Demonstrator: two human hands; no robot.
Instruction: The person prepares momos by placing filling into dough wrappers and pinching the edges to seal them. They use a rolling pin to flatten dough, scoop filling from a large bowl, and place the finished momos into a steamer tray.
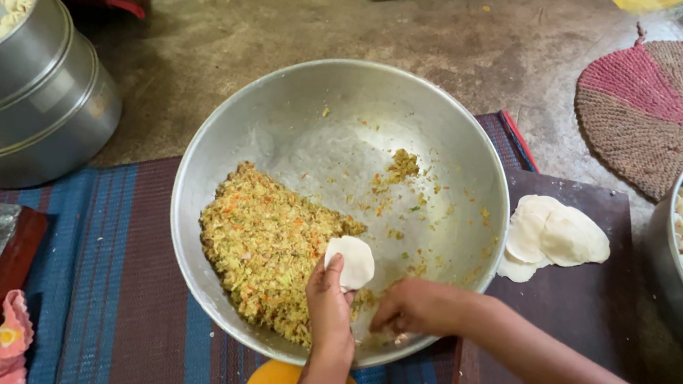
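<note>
So left hand [331,300] cups the wrapper [351,261] flat at frame center, right hand [415,307] looks pinched on filling [269,245], hard to tell, so scoop small, drop it dead center.

I am holding my left hand [331,296] up in front of me, forearm rising straight from the bottom edge, wrist straight, back of the hand facing me, fingers lifted and curled lightly around something thin resting on their tips. I am reaching my right hand [414,309] in from the right, forearm stretching long and bare across the lower corner, knuckles up, fingers bunched and pointing down. The two hands are nearly touching.
</note>
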